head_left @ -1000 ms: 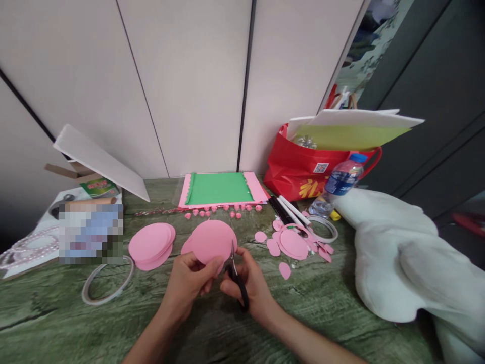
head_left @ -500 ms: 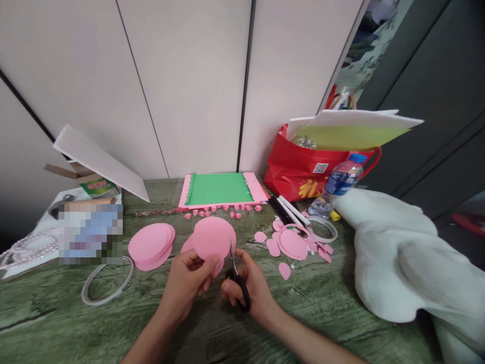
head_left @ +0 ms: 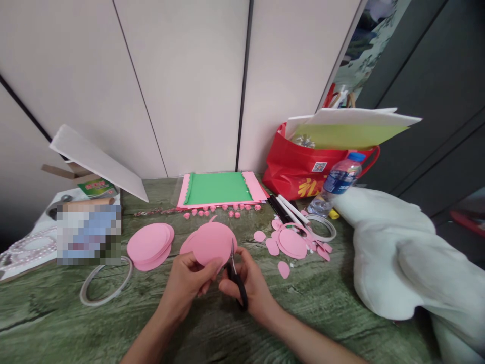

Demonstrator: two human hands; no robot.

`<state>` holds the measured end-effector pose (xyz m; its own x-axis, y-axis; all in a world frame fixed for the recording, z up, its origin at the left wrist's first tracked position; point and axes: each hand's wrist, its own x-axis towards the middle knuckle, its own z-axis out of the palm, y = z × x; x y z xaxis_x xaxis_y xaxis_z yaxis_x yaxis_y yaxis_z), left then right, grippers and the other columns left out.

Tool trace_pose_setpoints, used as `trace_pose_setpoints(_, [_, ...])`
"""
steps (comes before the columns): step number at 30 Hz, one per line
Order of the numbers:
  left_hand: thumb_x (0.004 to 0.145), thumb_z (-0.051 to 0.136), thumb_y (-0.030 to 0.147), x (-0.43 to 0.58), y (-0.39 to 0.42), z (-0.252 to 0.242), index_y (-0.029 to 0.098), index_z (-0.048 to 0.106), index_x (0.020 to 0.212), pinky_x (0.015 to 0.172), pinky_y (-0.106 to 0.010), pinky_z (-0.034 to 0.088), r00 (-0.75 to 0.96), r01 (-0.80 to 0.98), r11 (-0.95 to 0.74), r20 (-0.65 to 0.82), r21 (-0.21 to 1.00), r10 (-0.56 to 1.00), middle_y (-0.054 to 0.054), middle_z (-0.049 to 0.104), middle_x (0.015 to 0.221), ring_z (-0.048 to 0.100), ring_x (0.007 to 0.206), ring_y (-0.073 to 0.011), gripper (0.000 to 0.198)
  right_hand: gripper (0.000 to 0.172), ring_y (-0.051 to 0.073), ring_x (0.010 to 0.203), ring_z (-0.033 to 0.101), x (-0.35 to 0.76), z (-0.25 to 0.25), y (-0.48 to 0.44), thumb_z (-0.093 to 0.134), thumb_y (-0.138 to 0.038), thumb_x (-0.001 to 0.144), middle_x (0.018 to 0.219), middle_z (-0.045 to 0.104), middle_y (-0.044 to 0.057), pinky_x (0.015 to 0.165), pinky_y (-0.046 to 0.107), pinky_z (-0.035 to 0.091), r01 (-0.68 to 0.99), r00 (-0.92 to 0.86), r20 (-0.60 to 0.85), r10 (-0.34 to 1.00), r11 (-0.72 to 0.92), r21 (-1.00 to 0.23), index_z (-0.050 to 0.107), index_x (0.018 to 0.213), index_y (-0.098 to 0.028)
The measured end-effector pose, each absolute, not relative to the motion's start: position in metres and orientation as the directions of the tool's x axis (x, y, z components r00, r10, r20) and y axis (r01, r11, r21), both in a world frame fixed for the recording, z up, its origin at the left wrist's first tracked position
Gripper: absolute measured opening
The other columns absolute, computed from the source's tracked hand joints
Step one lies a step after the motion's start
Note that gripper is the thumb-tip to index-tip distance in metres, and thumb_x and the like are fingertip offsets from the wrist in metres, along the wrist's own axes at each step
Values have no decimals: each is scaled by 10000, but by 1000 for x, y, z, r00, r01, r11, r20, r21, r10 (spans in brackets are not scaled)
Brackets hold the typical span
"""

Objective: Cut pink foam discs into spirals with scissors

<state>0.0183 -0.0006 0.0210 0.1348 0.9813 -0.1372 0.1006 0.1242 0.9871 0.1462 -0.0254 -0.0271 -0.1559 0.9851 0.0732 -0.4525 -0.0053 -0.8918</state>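
Note:
My left hand [head_left: 193,278] pinches the lower edge of a pink paper circle [head_left: 214,242], thumb on top. In my right hand [head_left: 252,283] is a pair of black-handled scissors [head_left: 237,283], its blades pointing away from me at the circle's right edge. A narrow strip of pink paper [head_left: 213,218] sticks up at the circle's far edge. Partly hidden behind the circle lies more pink paper [head_left: 186,246]. To the left rests a stack of pink paper circles [head_left: 149,242]; to the right are pink circles and scraps [head_left: 291,243].
Small pink rolled pieces [head_left: 212,208] line up before a green sheet [head_left: 220,187] on pink paper. Tape rolls [head_left: 85,290] lie at both sides. A red bag [head_left: 288,172], water bottle [head_left: 337,182], markers [head_left: 290,210] and white cushion-like bundle [head_left: 394,253] occupy the right.
The circle held in my left hand has turned and sits slightly lower, and a thin pink strip now shows at its far edge. The scissors remain at its right edge.

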Motion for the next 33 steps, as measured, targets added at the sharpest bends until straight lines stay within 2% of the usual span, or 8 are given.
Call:
trace_pose_setpoints(5, [602, 699, 361, 18, 0, 20, 116, 577, 513, 314, -157, 212, 163, 101, 111, -127, 989, 978, 36, 478, 391, 331, 309, -35, 287, 638, 93, 568, 503, 147, -28, -23, 797, -406, 586, 636, 562, -68, 558, 208, 367, -512, -160, 109, 981, 12, -859, 377, 1027, -217])
trace_pose_setpoints(9, [616, 686, 372, 17, 0, 19, 115, 575, 515, 319, -162, 210, 149, 111, 100, -116, 989, 982, 35, 473, 388, 332, 308, -38, 297, 671, 86, 521, 463, 146, -31, -23, 800, -432, 561, 595, 538, -80, 499, 187, 320, -498, -147, 80, 986, -4, -867, 372, 1031, -217])
trace_pose_setpoints(14, [617, 684, 374, 17, 0, 20, 124, 555, 503, 321, -164, 199, 138, 109, 103, -118, 989, 983, 40, 463, 384, 327, 308, -38, 304, 626, 75, 432, 414, 146, -29, -23, 776, -449, 571, 551, 525, -89, 442, 186, 280, -438, -129, 51, 990, -11, -899, 394, 1013, -225])
trace_pose_setpoints(19, [618, 693, 360, 17, 0, 20, 134, 543, 495, 333, -167, 194, 141, 79, 91, -102, 993, 985, 59, 417, 349, 313, 308, -39, 297, 677, 78, 399, 412, 147, -31, -22, 798, -430, 519, 535, 574, -80, 412, 182, 299, -407, -121, 9, 993, -41, -912, 387, 1018, -227])
trace_pose_setpoints(29, [605, 701, 352, 18, 0, 26, 138, 550, 535, 330, -162, 203, 125, 26, 94, -96, 995, 987, 68, 422, 356, 313, 311, -38, 271, 574, 59, 341, 411, 149, -35, -22, 726, -373, 606, 492, 591, -85, 352, 152, 300, -312, -113, 13, 993, -24, -950, 385, 1033, -197])
trace_pose_setpoints(33, [613, 701, 338, 17, 0, 25, 134, 549, 541, 335, -157, 233, 136, -4, 92, -91, 996, 987, 65, 442, 364, 334, 317, -37, 264, 584, 75, 324, 437, 149, -37, -22, 727, -387, 604, 442, 546, -103, 337, 157, 318, -311, -117, 7, 993, -30, -950, 390, 1039, -191])
